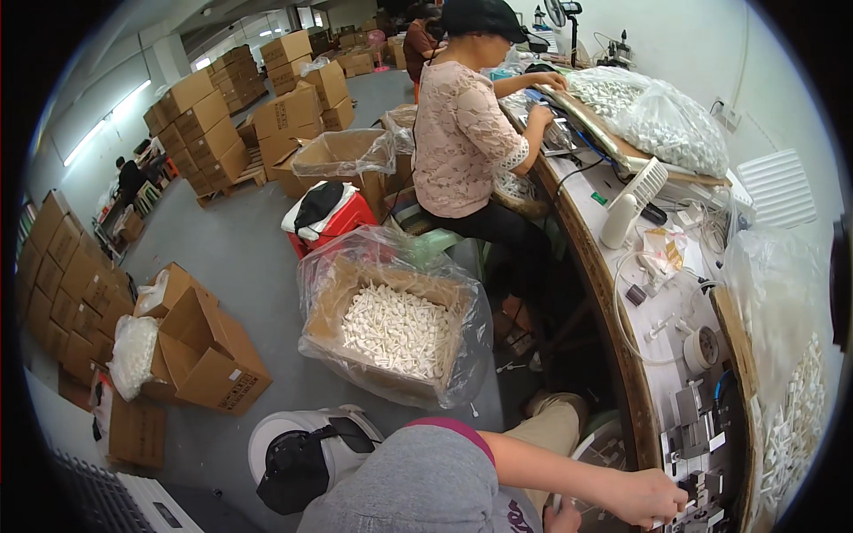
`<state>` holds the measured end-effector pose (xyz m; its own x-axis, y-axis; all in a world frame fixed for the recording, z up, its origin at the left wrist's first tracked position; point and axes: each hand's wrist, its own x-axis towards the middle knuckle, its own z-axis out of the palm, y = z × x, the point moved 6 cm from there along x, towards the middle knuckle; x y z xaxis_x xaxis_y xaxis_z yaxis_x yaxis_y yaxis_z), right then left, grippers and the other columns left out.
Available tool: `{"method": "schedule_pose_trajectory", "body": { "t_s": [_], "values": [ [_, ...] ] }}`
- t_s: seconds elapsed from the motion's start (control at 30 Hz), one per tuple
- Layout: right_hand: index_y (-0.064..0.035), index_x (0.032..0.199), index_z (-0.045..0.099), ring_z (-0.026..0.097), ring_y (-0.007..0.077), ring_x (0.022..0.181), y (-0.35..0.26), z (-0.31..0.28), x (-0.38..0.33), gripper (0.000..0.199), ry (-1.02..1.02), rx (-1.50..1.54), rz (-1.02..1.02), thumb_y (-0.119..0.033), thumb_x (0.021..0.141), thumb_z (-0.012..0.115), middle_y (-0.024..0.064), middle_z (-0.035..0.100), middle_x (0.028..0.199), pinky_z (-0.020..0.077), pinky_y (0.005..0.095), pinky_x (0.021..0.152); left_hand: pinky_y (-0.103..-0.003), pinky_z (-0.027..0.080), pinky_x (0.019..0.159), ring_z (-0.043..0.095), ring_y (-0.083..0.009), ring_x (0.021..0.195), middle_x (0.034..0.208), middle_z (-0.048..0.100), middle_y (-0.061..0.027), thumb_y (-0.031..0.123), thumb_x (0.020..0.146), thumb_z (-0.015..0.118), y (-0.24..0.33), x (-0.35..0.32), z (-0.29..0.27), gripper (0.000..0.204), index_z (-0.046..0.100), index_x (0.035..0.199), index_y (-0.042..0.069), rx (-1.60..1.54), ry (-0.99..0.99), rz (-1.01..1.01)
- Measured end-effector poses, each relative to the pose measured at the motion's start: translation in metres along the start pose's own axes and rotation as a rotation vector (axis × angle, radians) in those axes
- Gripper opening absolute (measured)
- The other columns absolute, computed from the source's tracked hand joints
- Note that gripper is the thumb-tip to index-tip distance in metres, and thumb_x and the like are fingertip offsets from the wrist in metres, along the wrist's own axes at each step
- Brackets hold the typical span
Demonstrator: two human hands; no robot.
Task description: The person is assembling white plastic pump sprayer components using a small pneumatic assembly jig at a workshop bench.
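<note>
Two hands of mine are low in the view, at the near end of the long table (613, 302); my left hand (659, 497) lies on the table edge, fingers curled down onto a small metal jig (697, 484) with white plastic parts in it; the grip looks pressed on a small white piece, but I cannot tell exactly what it pinches; my right hand (562, 517) is just beside it, lower, mostly cut by the picture edge, and I cannot tell if its grip is spread or pressed together. Beside the jig, toward the wall, a heap of white parts (791, 435) lies in a clear bag; a tape roll (702, 348) stands a little farther along the table; a white fan (629, 202) lies beyond it. On the floor to my left a carton (395, 330) lined with clear plastic is full of the same white parts. Another person in a pink lace top (458, 133) sits farther along the table, both hands on work there; brown cartons (209, 133) are stacked behind.
</note>
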<state>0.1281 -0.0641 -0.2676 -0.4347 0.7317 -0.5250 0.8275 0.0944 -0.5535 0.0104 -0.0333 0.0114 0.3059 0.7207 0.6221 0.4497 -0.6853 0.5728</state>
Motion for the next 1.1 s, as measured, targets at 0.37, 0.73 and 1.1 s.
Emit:
{"method": "schedule_pose_trajectory", "body": {
  "t_s": [0.37,0.73,1.1],
  "values": [
    [-0.0007,0.130,0.060,0.062,0.0326,0.100,0.001,-0.021,-0.032,0.036,-0.216,-0.269,-0.009,-0.013,0.096,0.061,0.0201,0.066,0.117,0.0473,0.0402,0.090,-0.039,0.052,0.073,0.064,-0.0279,0.089,0.114,0.063,-0.0105,0.025,0.088,0.066,-0.006,-0.013,0.020,0.023,0.067,0.102,0.006,-0.028,-0.123,0.093],
    [-0.0002,0.128,0.062,0.063,0.0325,0.099,-0.001,-0.026,-0.020,0.034,-0.188,-0.210,-0.001,-0.013,0.096,0.062,0.0196,0.067,0.115,0.0483,0.0401,0.089,-0.039,0.052,0.072,0.064,-0.0292,0.093,0.121,0.060,-0.0135,0.020,0.092,0.063,-0.006,-0.027,0.014,0.021,0.066,0.106,0.004,-0.085,-0.106,0.051],
    [0.0003,0.125,0.063,0.063,0.0324,0.098,0.000,-0.037,-0.018,0.033,-0.154,-0.174,-0.020,-0.014,0.096,0.063,0.0191,0.068,0.112,0.0492,0.0400,0.087,-0.036,0.054,0.069,0.066,-0.0268,0.091,0.122,0.063,-0.0116,0.017,0.090,0.067,-0.006,-0.010,-0.004,0.015,0.067,0.100,0.006,-0.107,0.073,0.068]
  ]
}}
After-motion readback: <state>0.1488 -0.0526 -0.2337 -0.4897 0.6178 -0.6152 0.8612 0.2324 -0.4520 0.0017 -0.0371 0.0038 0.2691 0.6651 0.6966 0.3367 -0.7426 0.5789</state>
